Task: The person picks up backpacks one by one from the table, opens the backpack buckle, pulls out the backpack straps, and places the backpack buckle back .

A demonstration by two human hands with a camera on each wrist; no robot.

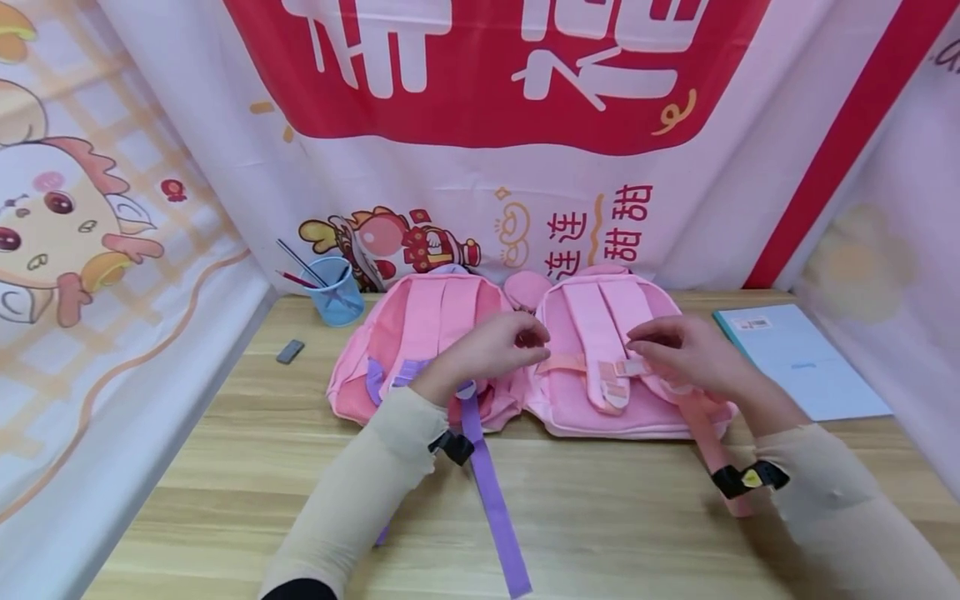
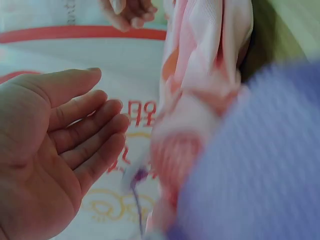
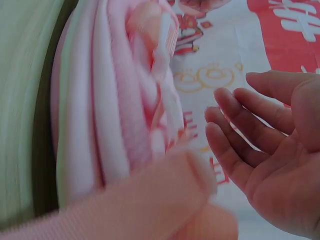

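Two pink backpacks lie side by side on the wooden table, shoulder straps facing up. The left backpack (image 1: 386, 321) has purple webbing, and one long purple strap (image 1: 491, 500) trails toward the table's near edge. Peach webbing marks the right backpack (image 1: 562, 417); its loose peach strap (image 1: 703, 433) hangs below the right hand. My left hand (image 1: 498, 343) hovers over the left backpack, fingers loosely bent and holding nothing. Above the right side of the other backpack is my right hand (image 1: 690, 350), also holding nothing. Both wrist views show relaxed fingers apart from the fabric.
A blue mesh pen cup (image 1: 336, 298) with pencils stands at the back left, with a small grey block (image 1: 290, 351) in front of it. At the right lies a pale blue folder (image 1: 810, 367). Printed cloth (image 1: 450, 167) walls in the back and sides.
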